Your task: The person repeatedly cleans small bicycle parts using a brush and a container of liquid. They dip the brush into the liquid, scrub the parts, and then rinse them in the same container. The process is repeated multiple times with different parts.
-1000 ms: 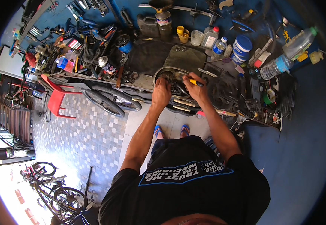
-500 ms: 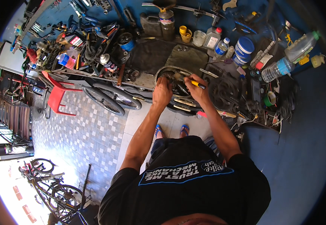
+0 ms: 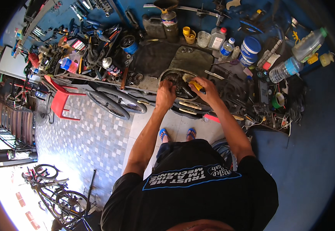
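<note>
A round metal pan [image 3: 161, 83] with dark, greasy contents sits at the workbench's front edge. My right hand [image 3: 207, 89] is closed around a brush [image 3: 196, 87] with a yellow and black handle. Its pale bristle end tilts down to the left, over the pan. At the pan's left side my left hand [image 3: 166, 94] has its fingers bent together down inside the rim. Whatever they grip is dark and mostly hidden by the fingers. A dark, shiny part lies in the pan between the two hands.
Behind the pan lies a dark mat [image 3: 152, 57]. Bottles, yellow cups [image 3: 190, 35] and a blue-and-white tub [image 3: 250, 50] line the wall. A spray can [image 3: 109, 65] and tools crowd the left. Below stand bicycle wheels [image 3: 107, 103] and a red chair [image 3: 62, 101].
My right hand has shifted slightly, and the brush handle now points more steeply toward me. The left hand stays in the pan, almost unmoved.
</note>
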`<state>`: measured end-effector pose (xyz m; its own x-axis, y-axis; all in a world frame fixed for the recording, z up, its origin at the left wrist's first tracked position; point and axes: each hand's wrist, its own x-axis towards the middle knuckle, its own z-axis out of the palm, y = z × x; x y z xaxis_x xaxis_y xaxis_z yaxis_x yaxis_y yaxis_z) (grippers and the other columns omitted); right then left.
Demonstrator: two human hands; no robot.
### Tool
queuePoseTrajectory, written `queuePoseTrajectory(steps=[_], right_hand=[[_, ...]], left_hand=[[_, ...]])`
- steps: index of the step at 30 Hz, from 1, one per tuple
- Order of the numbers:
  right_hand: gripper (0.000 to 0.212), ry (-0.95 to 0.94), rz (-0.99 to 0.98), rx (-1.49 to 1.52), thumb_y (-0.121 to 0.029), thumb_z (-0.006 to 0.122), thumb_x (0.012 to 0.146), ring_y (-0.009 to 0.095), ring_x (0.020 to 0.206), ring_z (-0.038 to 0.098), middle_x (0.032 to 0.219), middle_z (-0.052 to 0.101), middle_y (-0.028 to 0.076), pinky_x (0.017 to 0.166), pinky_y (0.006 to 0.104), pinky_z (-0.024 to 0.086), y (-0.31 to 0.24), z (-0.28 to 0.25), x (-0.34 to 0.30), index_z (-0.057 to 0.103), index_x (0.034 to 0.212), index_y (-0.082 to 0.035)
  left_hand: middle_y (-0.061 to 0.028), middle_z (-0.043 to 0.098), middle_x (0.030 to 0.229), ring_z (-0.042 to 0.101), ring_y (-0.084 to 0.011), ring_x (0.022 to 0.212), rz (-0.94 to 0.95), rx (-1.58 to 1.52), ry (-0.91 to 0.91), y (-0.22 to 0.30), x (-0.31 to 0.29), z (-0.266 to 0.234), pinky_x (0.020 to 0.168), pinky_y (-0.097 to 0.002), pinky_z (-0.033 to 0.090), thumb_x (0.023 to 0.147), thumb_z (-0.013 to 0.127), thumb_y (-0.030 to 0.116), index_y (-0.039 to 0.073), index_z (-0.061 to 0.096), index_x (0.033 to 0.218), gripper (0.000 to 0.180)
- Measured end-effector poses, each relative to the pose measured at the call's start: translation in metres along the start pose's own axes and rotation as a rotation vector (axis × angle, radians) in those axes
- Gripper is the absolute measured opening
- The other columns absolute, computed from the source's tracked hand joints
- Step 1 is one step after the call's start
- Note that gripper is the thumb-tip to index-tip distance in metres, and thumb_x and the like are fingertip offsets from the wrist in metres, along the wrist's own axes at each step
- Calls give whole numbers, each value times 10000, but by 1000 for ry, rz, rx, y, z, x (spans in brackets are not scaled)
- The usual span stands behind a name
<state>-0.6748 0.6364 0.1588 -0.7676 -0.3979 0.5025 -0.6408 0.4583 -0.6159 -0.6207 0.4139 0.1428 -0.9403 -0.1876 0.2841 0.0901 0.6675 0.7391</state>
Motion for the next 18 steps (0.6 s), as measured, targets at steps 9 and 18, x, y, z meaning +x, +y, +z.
queuePoseTrajectory(steps=[9,18], right_hand=[[417,-133,427,275,-238,794,921,195,806,690,884,723,81,772,353,534,36,-29,21,664,1291,-96],[297,-357,290,-24,-216,765,901,344,916,712,950,726,150,811,439,553,53,-33,-2,709,1174,-113]], left_hand=[[-201,722,971,694,-429,923,-87,88,-80,2,1,-8,815,-503,558,883,736,132,13,667,1054,219],[-174,703,983,706,-416,870,254,234,47,130,34,-87,710,-487,570,929,719,140,54,689,1065,164]])
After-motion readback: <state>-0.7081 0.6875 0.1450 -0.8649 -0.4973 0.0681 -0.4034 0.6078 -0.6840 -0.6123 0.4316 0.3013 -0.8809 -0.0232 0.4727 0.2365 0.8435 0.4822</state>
